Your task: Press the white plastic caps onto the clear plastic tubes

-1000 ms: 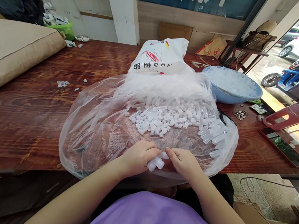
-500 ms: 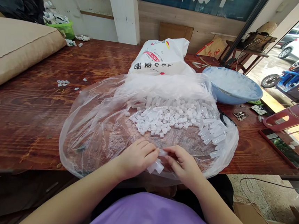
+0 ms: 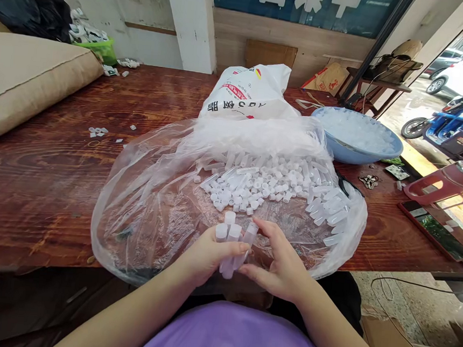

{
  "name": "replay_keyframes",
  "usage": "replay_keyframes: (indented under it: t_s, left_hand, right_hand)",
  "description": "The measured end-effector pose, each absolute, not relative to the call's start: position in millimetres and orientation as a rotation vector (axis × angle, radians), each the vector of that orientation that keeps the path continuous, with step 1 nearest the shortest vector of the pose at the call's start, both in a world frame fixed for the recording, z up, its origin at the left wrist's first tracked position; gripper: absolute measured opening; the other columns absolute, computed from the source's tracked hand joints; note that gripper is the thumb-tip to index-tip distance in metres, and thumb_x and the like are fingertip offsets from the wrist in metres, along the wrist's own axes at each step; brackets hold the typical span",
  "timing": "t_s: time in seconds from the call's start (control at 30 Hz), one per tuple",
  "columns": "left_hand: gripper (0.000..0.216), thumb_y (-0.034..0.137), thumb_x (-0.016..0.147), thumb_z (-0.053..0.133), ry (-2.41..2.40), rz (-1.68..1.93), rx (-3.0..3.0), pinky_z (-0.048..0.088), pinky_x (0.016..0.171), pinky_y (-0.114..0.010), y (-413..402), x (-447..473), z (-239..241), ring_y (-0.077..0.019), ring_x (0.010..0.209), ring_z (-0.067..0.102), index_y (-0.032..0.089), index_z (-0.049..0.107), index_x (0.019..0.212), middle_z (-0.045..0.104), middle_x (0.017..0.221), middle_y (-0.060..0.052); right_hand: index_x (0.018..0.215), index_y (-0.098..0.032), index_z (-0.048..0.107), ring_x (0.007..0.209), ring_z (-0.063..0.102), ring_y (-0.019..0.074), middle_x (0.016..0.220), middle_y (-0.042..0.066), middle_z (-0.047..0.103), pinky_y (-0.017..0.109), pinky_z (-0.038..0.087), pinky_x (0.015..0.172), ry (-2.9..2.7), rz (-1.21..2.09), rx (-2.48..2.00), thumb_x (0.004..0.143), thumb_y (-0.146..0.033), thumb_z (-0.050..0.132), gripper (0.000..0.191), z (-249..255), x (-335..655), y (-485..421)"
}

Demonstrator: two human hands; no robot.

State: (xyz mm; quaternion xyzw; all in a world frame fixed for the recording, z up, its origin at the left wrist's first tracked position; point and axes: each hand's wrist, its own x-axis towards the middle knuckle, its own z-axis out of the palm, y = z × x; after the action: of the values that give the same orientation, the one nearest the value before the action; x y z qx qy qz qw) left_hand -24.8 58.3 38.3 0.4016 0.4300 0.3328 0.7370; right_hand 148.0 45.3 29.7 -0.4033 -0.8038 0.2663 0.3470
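My left hand (image 3: 204,255) is closed round a small bundle of translucent plastic tubes (image 3: 230,238) with white caps, held upright just above the near edge of the table. My right hand (image 3: 278,261) is beside it, fingers curled, pinching one more capped tube (image 3: 249,234) against the bundle. Both hands hover over a spread clear plastic bag (image 3: 148,198). A pile of white caps and loose tubes (image 3: 263,184) lies on that bag, a short way beyond my hands.
A printed white sack (image 3: 246,94) stands behind the pile. At the right rear sits a blue basin (image 3: 356,136) of clear pieces. Keys (image 3: 369,180), a phone (image 3: 433,229) and a red plastic stool (image 3: 441,184) lie at the right. A tan cushion (image 3: 24,80) occupies the left of the wooden table (image 3: 40,178).
Both hands rose from the bag surface. The tubes in my left hand turned from lying sideways to standing upright, and my right hand brought one more tube against them.
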Motion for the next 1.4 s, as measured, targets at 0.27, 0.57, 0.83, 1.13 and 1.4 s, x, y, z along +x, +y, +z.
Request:
replay_keyframes:
  t_s: [0.27, 0.57, 0.83, 1.13, 1.4]
  left_hand:
    - [0.030, 0.027, 0.053, 0.076, 0.910, 0.841, 0.641, 0.041, 0.052, -0.020, 50, -15, 38, -0.0112, 0.059, 0.054, 0.014, 0.063, 0.077, 0.062, 0.066, 0.000]
    - [0.034, 0.027, 0.051, 0.079, 0.840, 0.758, 0.616, 0.043, 0.059, -0.023, 38, -15, 39, -0.0128, 0.063, 0.055, 0.012, 0.064, 0.078, 0.062, 0.069, -0.002]
    - [0.029, 0.030, 0.058, 0.075, 0.874, 0.751, 0.782, 0.042, 0.057, -0.022, 37, -28, 36, -0.0116, 0.062, 0.053, 0.015, 0.064, 0.080, 0.060, 0.068, 0.000]
    - [0.016, 0.013, 0.062, 0.062, 0.845, 0.211, 1.329, 0.037, 0.056, -0.018, 22, -30, 27, -0.0078, 0.058, 0.048, 0.016, 0.060, 0.077, 0.056, 0.066, 0.005]
    - [0.015, 0.026, 0.063, 0.065, 0.894, 0.067, 1.015, 0.044, 0.052, -0.023, 11, 21, -61, -0.0094, 0.051, 0.052, 0.016, 0.054, 0.066, 0.053, 0.058, 0.004]
  right_hand:
    - [0.130, -0.017, 0.029, 0.116, 0.047, 0.0311, 0.122, 0.018, 0.048, 0.046, 0.042, 0.094, -2.086, 0.489, -1.088, 0.064, -0.037, 0.073, 0.082, 29, 140, 41]
    - [0.120, -0.023, 0.037, 0.096, 0.055, 0.0269, 0.105, 0.010, 0.053, 0.038, 0.048, 0.081, -2.094, 0.379, -0.865, 0.054, -0.038, 0.071, 0.075, 28, 144, 46]
    - [0.125, -0.021, 0.033, 0.101, 0.055, 0.0275, 0.109, 0.013, 0.055, 0.040, 0.045, 0.084, -2.237, 0.512, -0.847, 0.058, -0.048, 0.074, 0.083, 24, 144, 44]
    - [0.112, -0.019, 0.052, 0.086, 0.061, 0.0206, 0.106, 0.010, 0.058, 0.032, 0.047, 0.073, -2.303, 0.519, -1.598, 0.088, -0.022, 0.043, 0.025, 19, 158, 101]
    - [0.106, -0.015, 0.054, 0.094, 0.057, 0.0254, 0.110, 0.014, 0.053, 0.034, 0.045, 0.077, -2.444, 0.552, -1.642, 0.087, -0.021, 0.047, 0.021, 10, 138, 116]
